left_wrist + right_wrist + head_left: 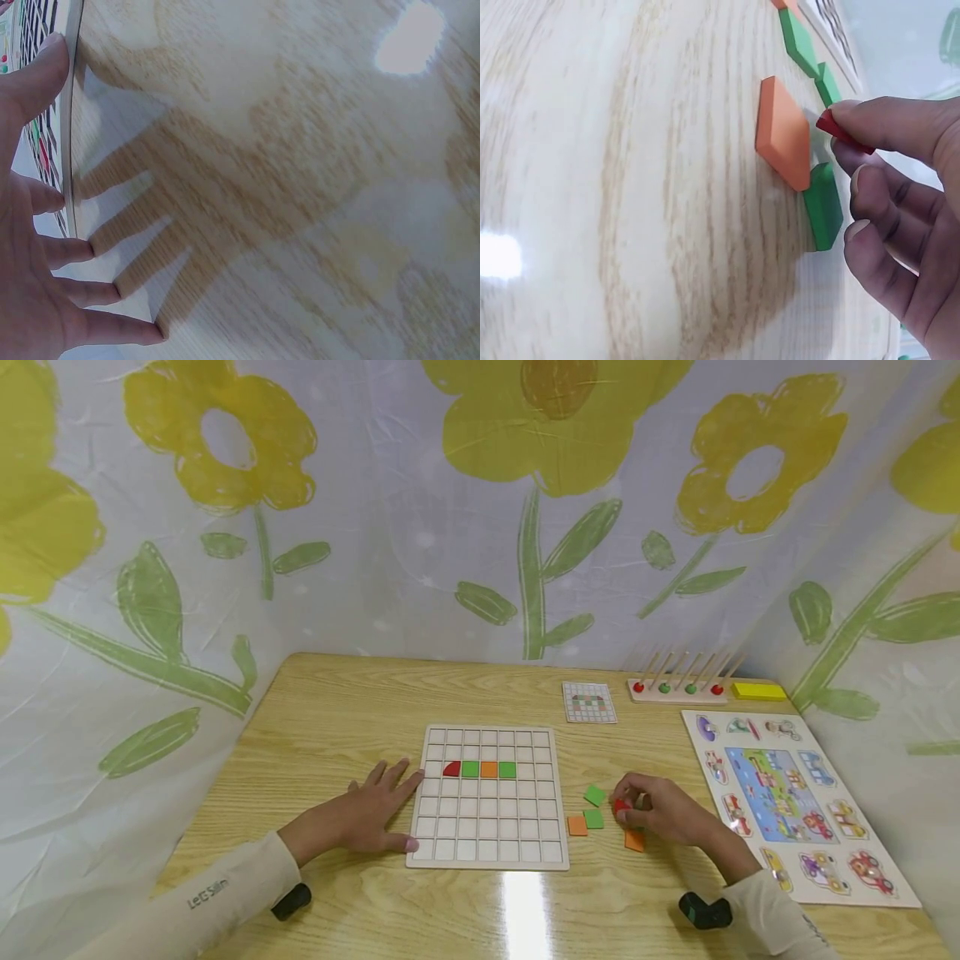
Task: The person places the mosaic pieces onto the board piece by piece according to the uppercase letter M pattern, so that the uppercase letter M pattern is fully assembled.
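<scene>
My right hand (663, 810) pinches a small red piece (844, 133) between thumb and index finger, the other fingers loosely bent. Under and beside it on the table lie an orange square tile (784, 139) and a green tile (823, 210). Toward the board are two more green tiles (593, 818) and an orange one (577, 826). My left hand (367, 812) is spread, with thumb and fingertips at the left edge of the wooden grid board (487, 807). One row of the board holds a red rounded piece (452, 769), then green, orange and green squares (507, 769).
A pattern card (589, 702) lies behind the board to the right. Farther right are a peg rack (678, 696) with red and green beads, a yellow block (758, 692) and a vehicle picture puzzle (712, 743). A flower-printed curtain (397, 568) borders the table's back.
</scene>
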Motion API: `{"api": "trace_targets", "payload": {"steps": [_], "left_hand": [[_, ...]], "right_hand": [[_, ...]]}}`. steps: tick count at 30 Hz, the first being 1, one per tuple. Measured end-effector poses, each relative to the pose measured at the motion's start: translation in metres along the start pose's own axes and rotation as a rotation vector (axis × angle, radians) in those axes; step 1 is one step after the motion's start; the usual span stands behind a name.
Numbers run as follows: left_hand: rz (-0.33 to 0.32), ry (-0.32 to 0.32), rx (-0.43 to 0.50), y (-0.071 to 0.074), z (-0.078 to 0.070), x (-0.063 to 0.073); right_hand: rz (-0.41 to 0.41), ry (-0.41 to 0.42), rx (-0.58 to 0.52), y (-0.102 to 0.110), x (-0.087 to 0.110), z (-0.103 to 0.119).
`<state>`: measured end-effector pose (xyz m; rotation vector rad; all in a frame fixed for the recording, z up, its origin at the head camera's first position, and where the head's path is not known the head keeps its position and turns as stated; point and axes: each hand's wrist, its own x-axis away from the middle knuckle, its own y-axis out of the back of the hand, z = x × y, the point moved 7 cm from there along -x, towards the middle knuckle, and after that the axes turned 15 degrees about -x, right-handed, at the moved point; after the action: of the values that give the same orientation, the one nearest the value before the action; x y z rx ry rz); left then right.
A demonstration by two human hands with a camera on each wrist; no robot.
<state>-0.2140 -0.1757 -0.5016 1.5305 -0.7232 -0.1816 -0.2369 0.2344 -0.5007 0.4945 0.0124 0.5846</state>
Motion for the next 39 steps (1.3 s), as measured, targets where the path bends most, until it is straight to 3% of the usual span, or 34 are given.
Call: {"api": "trace_targets", "payload": {"steps": [23, 39], "left_hand": [[0.010, 0.007, 0.002, 0.001, 0.000, 0.002], [0.009, 0.009, -0.002, -0.001, 0.001, 0.000]], "right_hand": [[-0.009, 0.084, -0.030, -0.002, -0.005, 0.022], [-0.005, 0.067, -0.068, -0.006, -0.009, 0.030]]}}
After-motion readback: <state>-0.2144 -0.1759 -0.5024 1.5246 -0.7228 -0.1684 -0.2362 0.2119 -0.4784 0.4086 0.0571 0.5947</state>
